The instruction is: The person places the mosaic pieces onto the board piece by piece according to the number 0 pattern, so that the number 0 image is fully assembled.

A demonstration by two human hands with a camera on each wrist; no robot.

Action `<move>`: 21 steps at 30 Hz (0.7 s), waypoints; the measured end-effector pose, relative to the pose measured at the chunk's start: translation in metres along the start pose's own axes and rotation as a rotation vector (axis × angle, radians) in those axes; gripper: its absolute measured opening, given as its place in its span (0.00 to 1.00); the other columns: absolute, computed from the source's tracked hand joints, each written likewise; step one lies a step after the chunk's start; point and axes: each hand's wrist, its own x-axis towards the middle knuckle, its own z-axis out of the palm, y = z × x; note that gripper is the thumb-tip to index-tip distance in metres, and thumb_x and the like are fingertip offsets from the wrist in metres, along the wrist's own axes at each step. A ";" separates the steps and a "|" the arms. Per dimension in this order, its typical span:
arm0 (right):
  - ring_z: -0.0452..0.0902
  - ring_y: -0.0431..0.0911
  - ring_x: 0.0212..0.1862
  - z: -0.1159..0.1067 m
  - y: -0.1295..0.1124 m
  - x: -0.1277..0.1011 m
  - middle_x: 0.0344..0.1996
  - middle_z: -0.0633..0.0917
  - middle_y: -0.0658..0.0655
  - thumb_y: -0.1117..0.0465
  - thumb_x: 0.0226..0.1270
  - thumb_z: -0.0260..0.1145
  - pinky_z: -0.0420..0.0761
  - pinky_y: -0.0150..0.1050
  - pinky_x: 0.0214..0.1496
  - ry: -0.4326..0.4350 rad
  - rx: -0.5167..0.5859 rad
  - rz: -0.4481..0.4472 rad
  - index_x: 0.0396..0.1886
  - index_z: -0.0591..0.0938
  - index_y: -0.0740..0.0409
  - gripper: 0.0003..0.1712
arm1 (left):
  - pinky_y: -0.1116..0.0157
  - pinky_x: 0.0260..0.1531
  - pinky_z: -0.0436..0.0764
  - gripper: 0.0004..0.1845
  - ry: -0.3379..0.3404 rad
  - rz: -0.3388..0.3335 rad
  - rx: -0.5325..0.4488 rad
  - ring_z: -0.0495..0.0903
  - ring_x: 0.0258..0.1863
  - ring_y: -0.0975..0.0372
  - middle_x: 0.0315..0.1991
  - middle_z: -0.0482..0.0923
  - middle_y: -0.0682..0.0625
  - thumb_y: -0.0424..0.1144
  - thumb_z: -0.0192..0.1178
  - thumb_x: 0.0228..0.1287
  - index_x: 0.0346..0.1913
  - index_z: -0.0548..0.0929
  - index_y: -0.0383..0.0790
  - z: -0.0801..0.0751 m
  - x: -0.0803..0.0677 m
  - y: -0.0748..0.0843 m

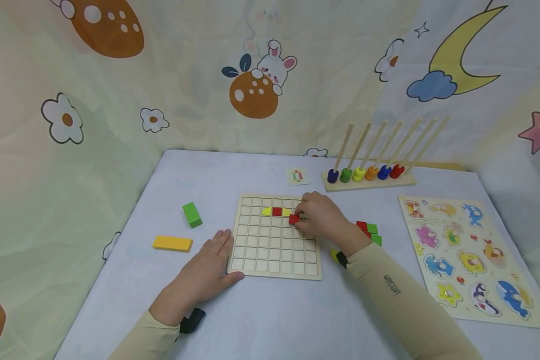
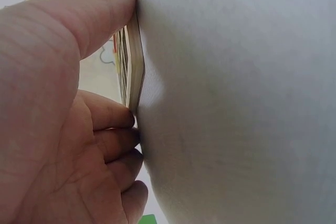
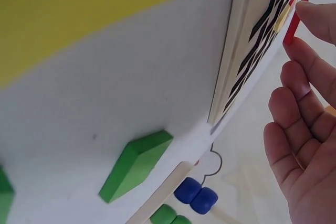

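Note:
A square wooden grid board (image 1: 274, 254) lies mid-table. In its upper part sit a red tile (image 1: 276, 211) and two yellow tiles, one on each side of it. My right hand (image 1: 320, 216) is over the board's upper right, pinching a small red square tile (image 3: 292, 24) between thumb and index finger. At the board's lower left my left hand (image 1: 207, 267) rests on the table, fingers extended along the edge. In the left wrist view the thumb touches the board's side (image 2: 134, 51).
Red and green tiles (image 1: 372, 229) lie right of the board, a yellow piece (image 1: 334, 255) by the right wrist. A green block (image 1: 192, 215) and yellow block (image 1: 172, 243) lie left. Behind stand a pattern card (image 1: 298, 176) and bead rack (image 1: 369, 185); an animal puzzle (image 1: 465, 260) lies right.

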 end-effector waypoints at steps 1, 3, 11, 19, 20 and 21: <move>0.72 0.47 0.41 0.000 -0.001 0.001 0.35 0.82 0.48 0.50 0.63 0.78 0.75 0.38 0.43 -0.002 -0.009 -0.002 0.44 0.93 0.52 0.14 | 0.45 0.83 0.58 0.53 0.000 0.000 0.001 0.48 0.86 0.46 0.85 0.48 0.38 0.63 0.63 0.70 0.82 0.55 0.30 0.000 0.000 0.000; 0.72 0.46 0.41 0.001 -0.004 0.003 0.35 0.82 0.48 0.50 0.63 0.78 0.75 0.38 0.43 -0.006 -0.027 -0.003 0.45 0.93 0.52 0.15 | 0.45 0.83 0.58 0.53 0.000 -0.001 -0.002 0.48 0.86 0.46 0.85 0.48 0.38 0.63 0.64 0.70 0.82 0.55 0.30 0.000 0.000 0.000; 0.74 0.46 0.42 0.002 -0.010 0.009 0.38 0.84 0.48 0.51 0.64 0.77 0.78 0.40 0.47 -0.014 -0.059 -0.037 0.44 0.93 0.51 0.13 | 0.45 0.83 0.58 0.53 0.002 0.001 0.005 0.49 0.86 0.46 0.85 0.48 0.38 0.64 0.63 0.70 0.82 0.55 0.31 0.001 0.000 0.000; 0.73 0.46 0.42 0.003 -0.012 0.011 0.38 0.84 0.49 0.54 0.63 0.76 0.79 0.42 0.48 -0.013 -0.079 -0.050 0.43 0.93 0.50 0.11 | 0.45 0.83 0.58 0.54 0.011 0.004 0.005 0.49 0.86 0.46 0.85 0.48 0.38 0.64 0.63 0.70 0.82 0.55 0.31 0.002 0.000 -0.002; 0.73 0.46 0.42 0.003 -0.012 0.011 0.38 0.84 0.49 0.54 0.63 0.76 0.79 0.41 0.47 -0.014 -0.077 -0.052 0.43 0.93 0.50 0.10 | 0.45 0.83 0.58 0.53 0.012 0.004 0.006 0.49 0.86 0.46 0.85 0.48 0.38 0.64 0.63 0.70 0.82 0.55 0.31 0.002 0.000 -0.002; 0.73 0.46 0.42 0.003 -0.012 0.011 0.38 0.84 0.49 0.54 0.63 0.76 0.78 0.41 0.47 -0.013 -0.073 -0.054 0.42 0.93 0.50 0.10 | 0.45 0.83 0.58 0.53 0.012 0.005 0.006 0.49 0.86 0.46 0.85 0.48 0.38 0.64 0.63 0.70 0.82 0.55 0.31 0.002 0.000 -0.002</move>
